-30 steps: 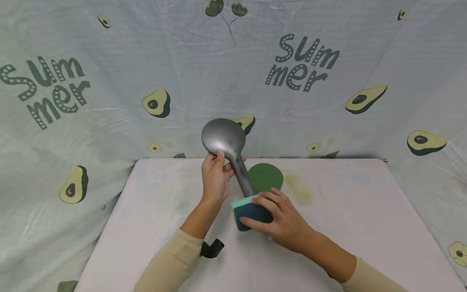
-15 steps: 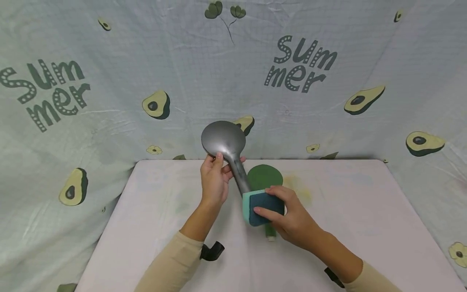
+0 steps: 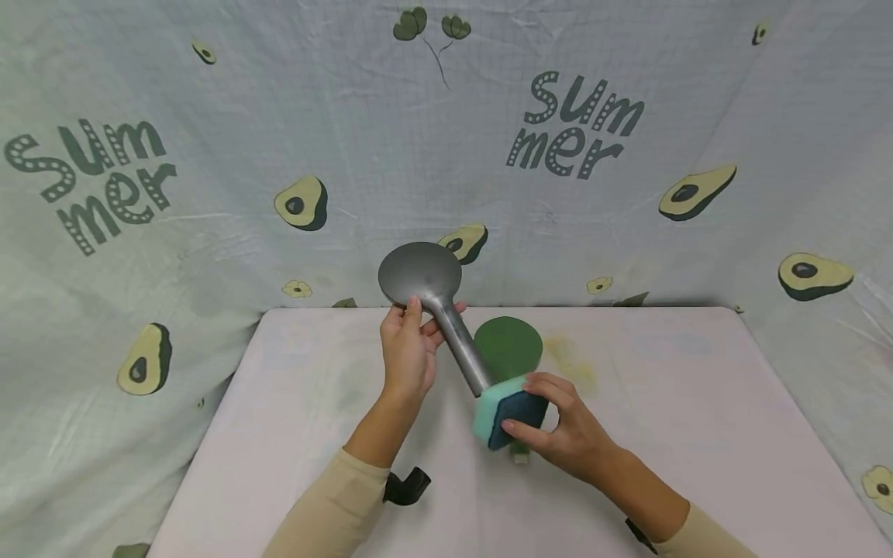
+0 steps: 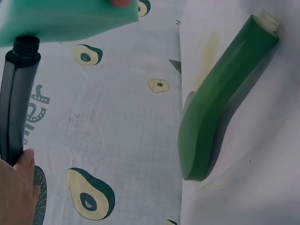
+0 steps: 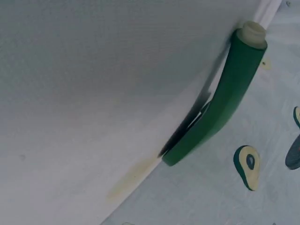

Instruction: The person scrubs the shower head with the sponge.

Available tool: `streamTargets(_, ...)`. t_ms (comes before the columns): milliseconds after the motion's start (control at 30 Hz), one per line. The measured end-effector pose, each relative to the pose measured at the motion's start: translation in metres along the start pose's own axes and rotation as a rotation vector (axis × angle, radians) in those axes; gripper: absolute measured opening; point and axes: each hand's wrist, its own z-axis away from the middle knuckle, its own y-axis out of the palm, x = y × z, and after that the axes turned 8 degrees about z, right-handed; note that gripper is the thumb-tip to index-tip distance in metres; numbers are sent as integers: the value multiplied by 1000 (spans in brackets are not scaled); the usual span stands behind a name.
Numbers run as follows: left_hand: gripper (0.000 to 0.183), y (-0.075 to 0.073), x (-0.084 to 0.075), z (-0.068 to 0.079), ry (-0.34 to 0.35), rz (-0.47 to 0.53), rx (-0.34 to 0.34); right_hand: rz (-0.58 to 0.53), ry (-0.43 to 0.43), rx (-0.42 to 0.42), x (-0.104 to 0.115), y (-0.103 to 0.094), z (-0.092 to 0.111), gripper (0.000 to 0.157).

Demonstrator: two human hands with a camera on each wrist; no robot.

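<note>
My left hand holds a grey shower head by its neck, thumb near the round head. The shower head is raised above the table, its handle slanting down to the right. In my right hand is a two-layer sponge, light teal with a dark scouring side, pinched between thumb and fingers. It sits at the handle's lower end. In the left wrist view the threaded end of the grey handle meets the sponge; firm contact is unclear. The right wrist view shows neither hand.
A green shower head with a pale threaded end lies on the white table, behind and partly under the sponge; both wrist views show it. A yellowish stain marks the table cover. Behind hangs a cloth printed with avocados.
My right hand has moved the sponge rightward, off the handle's side to its end. The grey shower head has tipped slightly down and left. The green shower head's threaded end has come into view.
</note>
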Motion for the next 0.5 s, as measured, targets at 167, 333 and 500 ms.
streamTargets(167,43,1,2,0,-46,1,20,-33,-111,21,-1,-5,-11,22)
streamTargets(333,43,0,3,2,-63,-3,32,-129,-58,153,2,-13,-17,37)
streamTargets(500,42,-5,2,1,-73,-51,52,-98,61,215,-5,-22,-11,41)
